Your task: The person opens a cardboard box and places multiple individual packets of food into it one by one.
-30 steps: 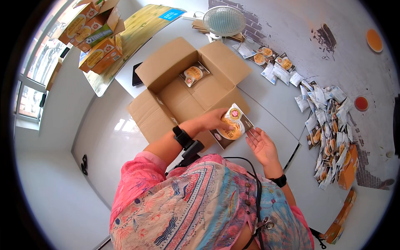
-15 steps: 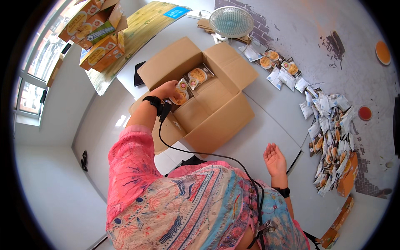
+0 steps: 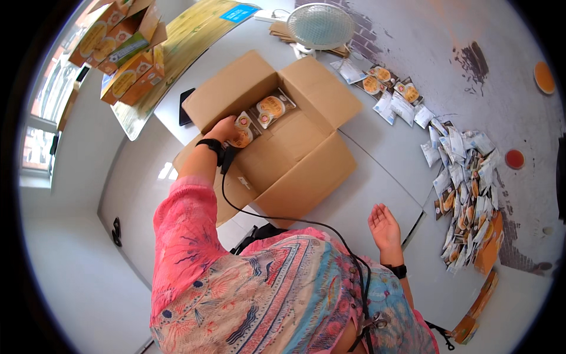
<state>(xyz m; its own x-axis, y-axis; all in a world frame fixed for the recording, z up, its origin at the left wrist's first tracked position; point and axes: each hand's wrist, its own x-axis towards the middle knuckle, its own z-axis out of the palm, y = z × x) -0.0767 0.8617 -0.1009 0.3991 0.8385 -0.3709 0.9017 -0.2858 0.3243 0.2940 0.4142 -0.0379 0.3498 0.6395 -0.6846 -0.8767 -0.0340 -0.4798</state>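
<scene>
A cardboard box (image 3: pixel 309 183) stands with its flaps spread on the white table. Inside lie two brown-and-white food packets with round orange pictures. One packet (image 3: pixel 272 110) lies flat in the far corner. Beside it, at the box's left side, is the other packet (image 3: pixel 243 133). My left hand (image 3: pixel 223 128) reaches in over the left flap, its fingers bent round that nearer packet's left edge; the fingertips are partly hidden. Off to the right of the box, my right hand (image 3: pixel 385 229) hangs palm up with its fingers stretched out, holding nothing.
Many similar packets are heaped (image 3: pixel 469 194) on the table at the right, with a smaller group (image 3: pixel 395 97) farther off. A fan (image 3: pixel 320 26) stands behind the box. Orange cartons (image 3: pixel 132 76) are stacked at the far left. A black cable (image 3: pixel 277 216) trails from my left wrist.
My left hand has shifted from over the nearer packet to its left edge, leaving more of the packet showing. The right hand stays open in nearly the same place.
</scene>
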